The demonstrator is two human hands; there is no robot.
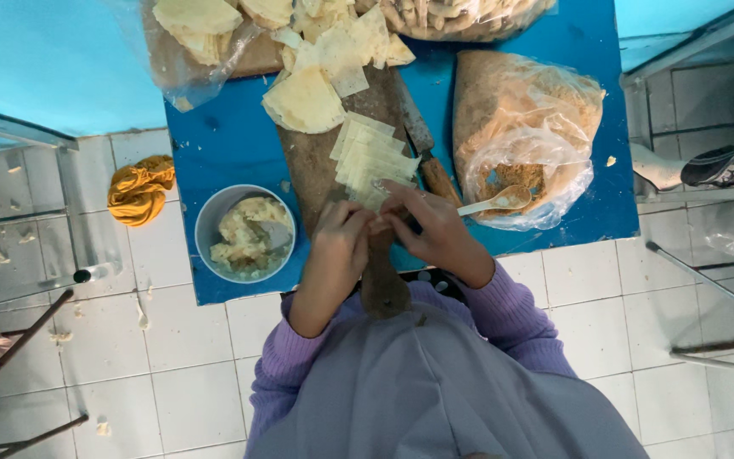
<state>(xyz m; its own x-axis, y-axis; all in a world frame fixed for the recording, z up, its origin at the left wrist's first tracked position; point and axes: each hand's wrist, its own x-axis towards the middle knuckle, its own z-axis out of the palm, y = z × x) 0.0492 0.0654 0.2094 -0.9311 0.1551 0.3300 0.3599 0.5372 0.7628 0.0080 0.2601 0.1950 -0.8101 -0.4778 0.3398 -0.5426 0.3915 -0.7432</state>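
White tiled floor (172, 365) under a low blue table (231, 144), seen from overhead.

Left hand (339, 242): fingers curled in, grip narrow, fingertips pinched against those of the right hand at the near end of the wooden board (316, 170). What sits between them is mostly hidden; it looks like a small pale bit of dough, but I cannot tell for sure. Forearm runs from 6 o'clock up to the hand, purple sleeve (286, 357) pushed back.

Right hand (431, 225): grip narrow, thumb and fingers closed on the same spot, upper fingers touching the lowest sheet of the wrapper stack (371, 157). Wrist bent; forearm enters from 5 o'clock.

Stack of pale square wrappers lies on the board at 12 o'clock of the hands. Bowl of filling (245, 234) at 9 o'clock. Knife (422, 144) just beside the stack at 1 o'clock. Plastic bag of brown crumbs (524, 110) with a white spoon (494, 202) at 3 o'clock.
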